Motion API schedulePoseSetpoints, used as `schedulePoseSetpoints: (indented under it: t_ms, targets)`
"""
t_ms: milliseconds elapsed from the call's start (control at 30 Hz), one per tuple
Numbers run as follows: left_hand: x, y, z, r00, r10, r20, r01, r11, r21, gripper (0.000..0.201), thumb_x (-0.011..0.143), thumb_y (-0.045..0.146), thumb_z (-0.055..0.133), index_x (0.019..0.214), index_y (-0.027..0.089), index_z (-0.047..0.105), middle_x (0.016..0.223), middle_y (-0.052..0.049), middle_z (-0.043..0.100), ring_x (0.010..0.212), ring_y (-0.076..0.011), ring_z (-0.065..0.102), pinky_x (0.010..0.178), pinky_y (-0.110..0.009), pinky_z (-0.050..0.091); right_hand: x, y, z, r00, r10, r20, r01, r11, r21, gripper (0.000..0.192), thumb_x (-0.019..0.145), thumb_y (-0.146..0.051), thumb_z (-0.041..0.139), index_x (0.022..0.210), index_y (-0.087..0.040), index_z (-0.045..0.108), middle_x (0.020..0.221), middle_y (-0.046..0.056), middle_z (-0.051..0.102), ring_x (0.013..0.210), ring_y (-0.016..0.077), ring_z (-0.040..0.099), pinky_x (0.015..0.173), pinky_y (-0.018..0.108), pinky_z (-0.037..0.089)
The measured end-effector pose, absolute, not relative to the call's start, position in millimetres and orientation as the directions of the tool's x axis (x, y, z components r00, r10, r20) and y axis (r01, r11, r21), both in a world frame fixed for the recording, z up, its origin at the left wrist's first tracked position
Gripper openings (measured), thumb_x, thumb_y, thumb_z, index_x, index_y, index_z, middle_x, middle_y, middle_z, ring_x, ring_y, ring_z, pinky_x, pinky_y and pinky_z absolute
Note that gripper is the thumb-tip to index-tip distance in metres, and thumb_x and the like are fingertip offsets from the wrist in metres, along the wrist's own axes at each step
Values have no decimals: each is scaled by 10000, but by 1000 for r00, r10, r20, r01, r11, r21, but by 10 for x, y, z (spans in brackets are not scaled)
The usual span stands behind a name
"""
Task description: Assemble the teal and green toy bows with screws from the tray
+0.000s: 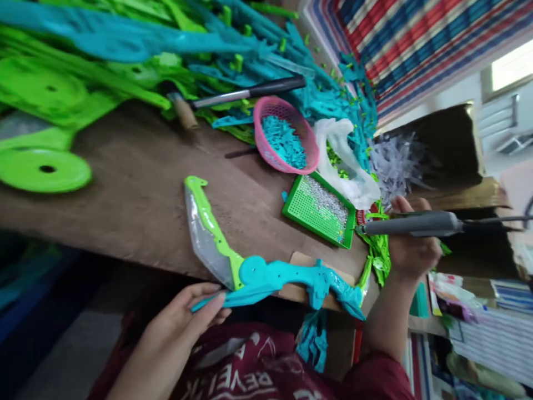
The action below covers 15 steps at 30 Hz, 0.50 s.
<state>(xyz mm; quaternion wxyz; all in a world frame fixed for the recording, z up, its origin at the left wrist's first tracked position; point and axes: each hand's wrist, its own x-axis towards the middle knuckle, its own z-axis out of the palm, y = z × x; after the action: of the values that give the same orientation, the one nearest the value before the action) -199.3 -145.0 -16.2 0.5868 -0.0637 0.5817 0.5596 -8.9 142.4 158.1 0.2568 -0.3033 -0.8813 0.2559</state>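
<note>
My left hand (194,314) pinches the pointed end of a blue plastic toy weapon piece (287,275) at the table's near edge. Joined to this piece is a lime-green part (212,222) with a clear greyish blade (204,239). Small holes dot the toy's upper face. My right hand (410,250) is closed on a grey electric screwdriver (412,223), its tip pointing left, close to a green tray (291,208) of small silvery screws. Part of that grip is hidden behind the tool.
A pink basket (260,141) of small blue parts stands behind the tray. Beyond lie a black-handled hammer (250,94) and heaps of blue and green plastic parts (137,44). Clear strips (395,161) spill near a cardboard box (441,144) at right. The screwdriver's cord runs right.
</note>
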Motion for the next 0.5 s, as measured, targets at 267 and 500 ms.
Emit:
schedulePoseSetpoints:
  t_ms: [267,500]
  targets:
    - [-1882,-1379,-145,-308,527,-792,-768,353,534,622,515,655,885,871,182,695,687,-35,722,666,-203,683,610,-242,579,-25,1648,1082,-862,507,14,101,198,-975,723,638,-566,866,1242,-299,572,1243,106,672,1046,279,714,912,510,574]
    - [-1847,-1349,-68,-376,597,-708,-733,275,622,604,659,726,789,880,172,698,664,-27,683,640,-192,619,596,-271,544,-1092,1477,795,-554,802,224,-37,245,-969,445,777,-508,751,1121,-309,552,874,-24,577,771,155,654,767,337,557]
